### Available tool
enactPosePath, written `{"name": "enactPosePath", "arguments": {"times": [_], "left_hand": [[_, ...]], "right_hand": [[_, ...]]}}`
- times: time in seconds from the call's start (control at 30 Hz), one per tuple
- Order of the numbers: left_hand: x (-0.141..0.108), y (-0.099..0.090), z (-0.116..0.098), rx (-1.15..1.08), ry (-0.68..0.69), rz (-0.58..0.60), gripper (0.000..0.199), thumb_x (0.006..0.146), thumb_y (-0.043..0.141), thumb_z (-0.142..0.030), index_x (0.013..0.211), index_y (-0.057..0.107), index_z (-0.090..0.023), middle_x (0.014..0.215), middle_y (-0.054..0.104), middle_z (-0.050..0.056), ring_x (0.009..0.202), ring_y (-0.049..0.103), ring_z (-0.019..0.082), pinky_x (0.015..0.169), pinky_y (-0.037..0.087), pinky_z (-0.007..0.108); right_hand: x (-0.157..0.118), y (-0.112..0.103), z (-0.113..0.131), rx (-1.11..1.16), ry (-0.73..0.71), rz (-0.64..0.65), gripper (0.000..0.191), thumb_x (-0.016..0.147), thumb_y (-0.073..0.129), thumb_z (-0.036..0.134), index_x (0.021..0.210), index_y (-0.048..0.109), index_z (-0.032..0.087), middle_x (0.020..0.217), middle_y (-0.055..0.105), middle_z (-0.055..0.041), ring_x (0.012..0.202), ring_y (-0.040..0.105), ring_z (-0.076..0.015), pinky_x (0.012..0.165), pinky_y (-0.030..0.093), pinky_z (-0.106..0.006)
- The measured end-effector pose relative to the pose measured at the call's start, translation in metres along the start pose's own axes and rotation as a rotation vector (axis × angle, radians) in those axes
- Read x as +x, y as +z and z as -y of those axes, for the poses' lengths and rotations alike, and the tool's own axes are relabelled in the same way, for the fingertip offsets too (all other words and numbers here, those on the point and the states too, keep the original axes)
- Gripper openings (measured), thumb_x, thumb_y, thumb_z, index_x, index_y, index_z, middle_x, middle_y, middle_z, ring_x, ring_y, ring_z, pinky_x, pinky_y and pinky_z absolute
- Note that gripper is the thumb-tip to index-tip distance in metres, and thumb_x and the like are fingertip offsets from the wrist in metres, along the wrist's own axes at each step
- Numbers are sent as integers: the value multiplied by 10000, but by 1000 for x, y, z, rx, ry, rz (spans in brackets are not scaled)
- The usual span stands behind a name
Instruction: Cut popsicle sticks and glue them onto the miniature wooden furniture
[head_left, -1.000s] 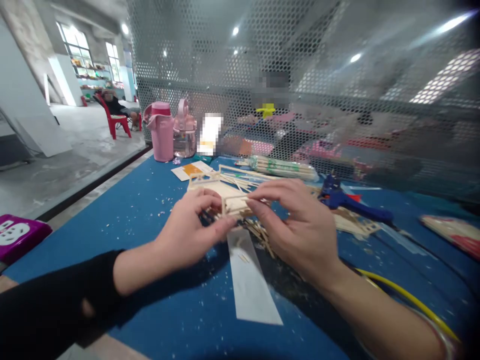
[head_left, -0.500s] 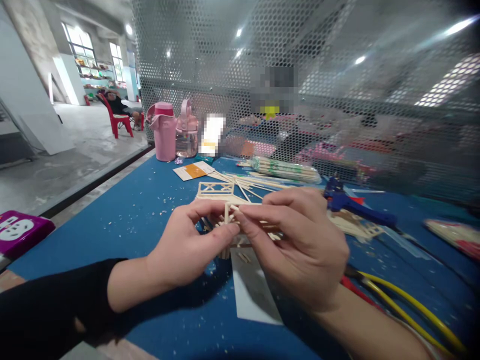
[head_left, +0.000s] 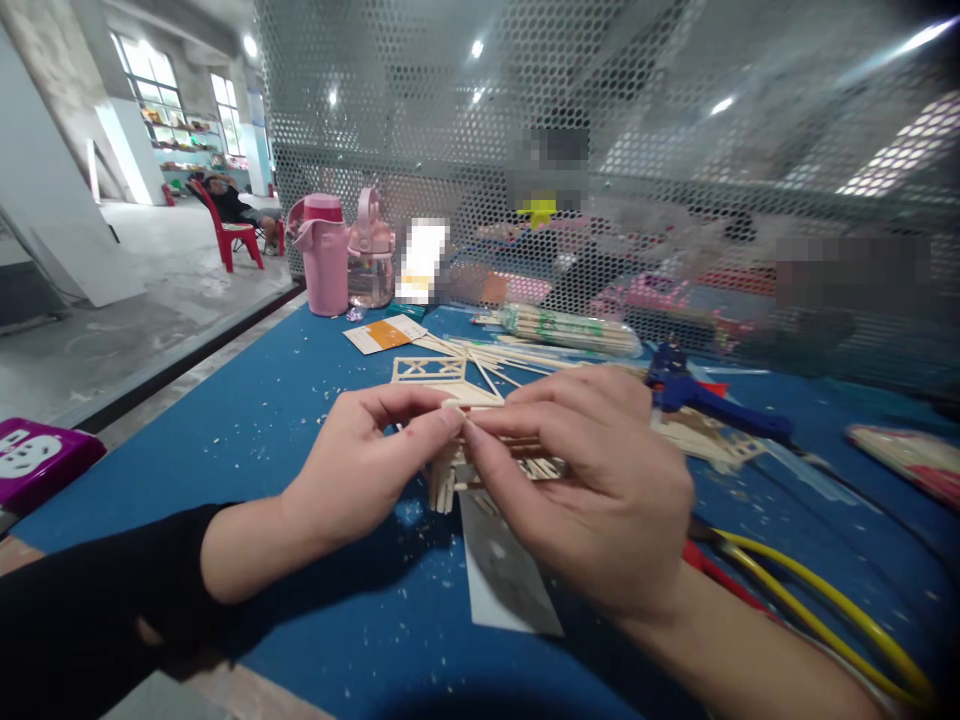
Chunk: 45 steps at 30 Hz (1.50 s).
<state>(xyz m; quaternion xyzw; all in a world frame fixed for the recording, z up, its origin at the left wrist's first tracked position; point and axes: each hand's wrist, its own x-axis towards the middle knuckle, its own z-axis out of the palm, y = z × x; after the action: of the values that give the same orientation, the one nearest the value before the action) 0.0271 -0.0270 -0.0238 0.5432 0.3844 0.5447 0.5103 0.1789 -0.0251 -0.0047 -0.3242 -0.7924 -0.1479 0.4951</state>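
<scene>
A small model built of pale wooden sticks [head_left: 444, 478] stands on the blue table, partly hidden by both hands. My left hand [head_left: 367, 465] pinches the model's upper left corner between thumb and forefinger. Close against it, my right hand [head_left: 592, 480] is closed, its thumb and forefinger pressed together at the same corner; a thin stick seems to be between them, mostly covered by the fingers. Behind the hands rises a railing with crossed sticks [head_left: 429, 370]. A white card [head_left: 510, 585] lies flat below the model, in the shadow of my right hand.
Loose sticks [head_left: 487, 372] and a bagged stick bundle [head_left: 574, 330] lie behind. A blue glue gun [head_left: 712, 410] and yellow-and-red-handled pliers [head_left: 817, 610] are at right. A pink flask [head_left: 327, 265] and bottle [head_left: 371, 265] stand before the perforated metal screen [head_left: 420, 110]. A purple power strip [head_left: 49, 465] sits left.
My fingertips have closed together over the model's corner, covering the short stick seen there before. The left thumb has moved up, and the view has shifted slightly.
</scene>
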Motion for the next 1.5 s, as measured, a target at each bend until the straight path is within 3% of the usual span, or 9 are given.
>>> {"name": "enactPosePath", "arguments": {"times": [0.2,0.33,0.5,0.8,1.0,1.13,1.3,1.5], "left_hand": [[3,0,-3,100,37,-31,169,780,645,-297,819,724,-152,820,737,27,767,625,142,717,486,233],[3,0,-2,96,22,-10,194,780,647,-315,844,723,-149,839,738,34,775,626,145,722,486,235],[2,-1,-2,115,37,13,190,791,638,-314,837,723,-150,833,730,34,793,618,147,746,475,239],[1,-6,6,-84,68,99,181,816,571,-197,847,749,-199,760,713,4,725,598,122,716,470,230],[-5,-2,-2,156,135,-2,172,828,596,-257,874,728,-158,899,737,42,859,639,170,798,478,257],[-3,-1,-5,291,149,-17,209,847,579,-308,831,721,-156,852,741,34,811,647,167,749,482,250],[-2,-3,-5,280,113,11,230,854,570,-329,882,717,-155,906,740,40,853,642,173,769,478,254],[0,-4,-8,269,73,49,250,850,560,-341,834,721,-150,799,714,29,761,607,159,711,461,254]], "right_hand": [[0,-4,-6,-3,-53,31,109,745,609,130,808,651,207,726,662,-34,715,581,-201,677,424,-380],[1,-5,-12,-61,-80,-16,43,752,634,185,792,650,186,801,636,-81,794,580,-232,735,441,-412],[1,-2,-14,-58,-112,12,15,767,674,210,754,680,215,774,652,-46,789,599,-216,743,417,-403],[-1,0,-10,-8,-76,15,43,767,672,197,731,695,207,743,656,-40,758,595,-206,730,393,-413],[-2,1,-10,28,-53,34,42,772,658,178,754,686,205,759,642,-41,771,591,-199,725,408,-399],[-2,2,-10,28,-41,50,47,782,646,187,774,656,233,769,656,-19,770,606,-189,773,412,-406],[-1,0,-10,84,28,115,101,778,586,188,867,555,223,826,672,-17,776,636,-196,940,342,-472],[1,1,-11,96,19,108,61,797,633,198,764,595,234,797,696,9,763,649,-180,897,334,-447]]}}
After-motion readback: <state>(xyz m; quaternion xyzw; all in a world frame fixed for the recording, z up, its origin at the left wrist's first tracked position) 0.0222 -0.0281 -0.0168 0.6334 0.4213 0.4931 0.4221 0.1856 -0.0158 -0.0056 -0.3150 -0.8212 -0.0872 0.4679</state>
